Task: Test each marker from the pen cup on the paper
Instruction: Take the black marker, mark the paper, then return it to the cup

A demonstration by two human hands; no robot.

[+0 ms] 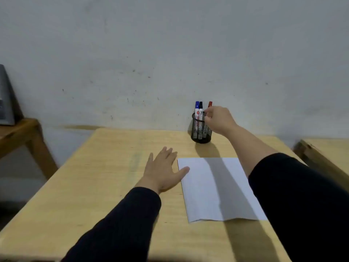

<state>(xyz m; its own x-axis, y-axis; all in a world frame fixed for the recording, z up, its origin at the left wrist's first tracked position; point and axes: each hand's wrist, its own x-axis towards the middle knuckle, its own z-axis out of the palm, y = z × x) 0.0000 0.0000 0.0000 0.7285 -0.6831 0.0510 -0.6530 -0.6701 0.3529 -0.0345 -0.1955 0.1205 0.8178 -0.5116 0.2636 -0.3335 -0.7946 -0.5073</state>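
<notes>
A black mesh pen cup (200,131) stands at the far side of the wooden table (105,186), close to the wall. It holds a blue-capped marker (197,108), a black-capped marker (201,109) and a red-capped marker (210,104). My right hand (219,120) is at the cup's right rim, thumb and forefinger pinched on the red marker, which still stands in the cup. A blank white paper (205,191) lies in front of the cup. My left hand (162,171) rests flat on the table with fingers spread, its thumb on the paper's left edge.
A grey scuffed wall rises just behind the table. A second wooden table (20,133) with a grey device (5,103) on it stands at the left. Another wooden surface (328,148) sits at the right edge.
</notes>
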